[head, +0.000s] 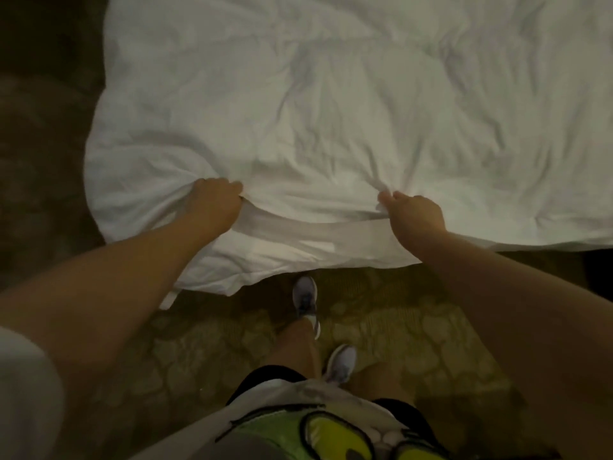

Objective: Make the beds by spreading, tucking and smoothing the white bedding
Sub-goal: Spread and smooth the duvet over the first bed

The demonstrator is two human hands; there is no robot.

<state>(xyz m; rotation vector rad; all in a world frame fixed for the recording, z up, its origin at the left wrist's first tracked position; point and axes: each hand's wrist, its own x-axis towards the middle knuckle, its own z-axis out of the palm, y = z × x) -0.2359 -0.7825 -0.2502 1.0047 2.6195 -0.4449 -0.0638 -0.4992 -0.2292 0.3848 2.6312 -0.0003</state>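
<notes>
**Both grips clench the near edge of the white bedding**

Head view: the white bedding (331,104) lies rumpled across the bed and fills the upper part of the picture. Its near edge hangs toward the patterned carpet (414,330). The left grip (215,202) is clenched round a bunched fold on that edge, near the bedding's left corner, and creases fan out from its knuckles. The right grip (414,212) pinches another fold of the same edge, with thumb and fingertips drawing the cloth into a small peak. Between the two grips the edge runs as a flat, folded band. Below it, one grey shoe (305,295) stands just beside the hanging hem, and the other shoe (341,363) stands farther back.
</notes>
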